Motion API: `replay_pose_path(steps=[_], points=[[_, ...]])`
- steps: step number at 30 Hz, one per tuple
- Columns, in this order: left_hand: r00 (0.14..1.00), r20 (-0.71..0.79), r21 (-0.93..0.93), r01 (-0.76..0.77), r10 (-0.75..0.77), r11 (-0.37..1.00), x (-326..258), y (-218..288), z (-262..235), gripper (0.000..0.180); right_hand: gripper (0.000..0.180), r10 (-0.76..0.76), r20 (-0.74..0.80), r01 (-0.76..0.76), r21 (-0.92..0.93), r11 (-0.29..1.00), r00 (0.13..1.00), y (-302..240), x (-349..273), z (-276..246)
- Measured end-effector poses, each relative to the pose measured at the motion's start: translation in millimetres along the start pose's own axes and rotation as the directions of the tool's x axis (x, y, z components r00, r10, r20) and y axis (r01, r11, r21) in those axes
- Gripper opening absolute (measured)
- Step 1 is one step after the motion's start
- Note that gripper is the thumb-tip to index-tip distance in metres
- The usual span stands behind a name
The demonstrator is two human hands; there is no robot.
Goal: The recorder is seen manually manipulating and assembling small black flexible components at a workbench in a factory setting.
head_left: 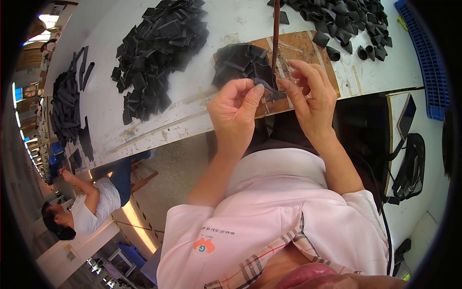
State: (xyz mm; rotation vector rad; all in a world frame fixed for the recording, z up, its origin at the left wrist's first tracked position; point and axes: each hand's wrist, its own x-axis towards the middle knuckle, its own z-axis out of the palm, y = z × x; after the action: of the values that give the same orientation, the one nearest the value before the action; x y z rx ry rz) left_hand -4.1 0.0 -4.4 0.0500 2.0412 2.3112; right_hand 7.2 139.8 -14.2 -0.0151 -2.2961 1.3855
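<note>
A small black fabric piece (265,87) is pinched between the thumb and fingers of my left hand (236,113), above the front edge of a brown board (327,67). Just to the right, my right hand (312,98) has its fingers curled, the thumb apart from the forefinger and close to the piece's right end. Shiny clear plastic (288,72) shows by the right fingertips; whether they touch it I cannot tell. Behind my hands a thin brown rod (276,36) stands upright. A stack of flat black pieces (236,62) lies on the board beside my left hand.
On the white table (192,113) lie a large heap of flat black pieces (161,53), black strips (65,106) at far left, and rolled black loops (344,21) at far right. A blue plastic crate (426,58) borders the right side. Another person (94,202) sits at left.
</note>
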Motion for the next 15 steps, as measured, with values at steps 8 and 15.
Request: replay_pose_path(steps=[8,15], points=[[0.97,0.161,0.297,-0.223,0.181,0.928,1.7,3.0,-1.2,0.008,0.019,-0.443,0.103,0.447,-0.015,0.894,0.89,-4.6,7.1,-6.2],[0.975,0.199,0.23,-0.143,0.097,0.963,2.1,6.5,-3.9,0.009,0.015,-0.346,0.192,0.354,-0.004,0.935,0.918,-7.9,8.5,-5.6]])
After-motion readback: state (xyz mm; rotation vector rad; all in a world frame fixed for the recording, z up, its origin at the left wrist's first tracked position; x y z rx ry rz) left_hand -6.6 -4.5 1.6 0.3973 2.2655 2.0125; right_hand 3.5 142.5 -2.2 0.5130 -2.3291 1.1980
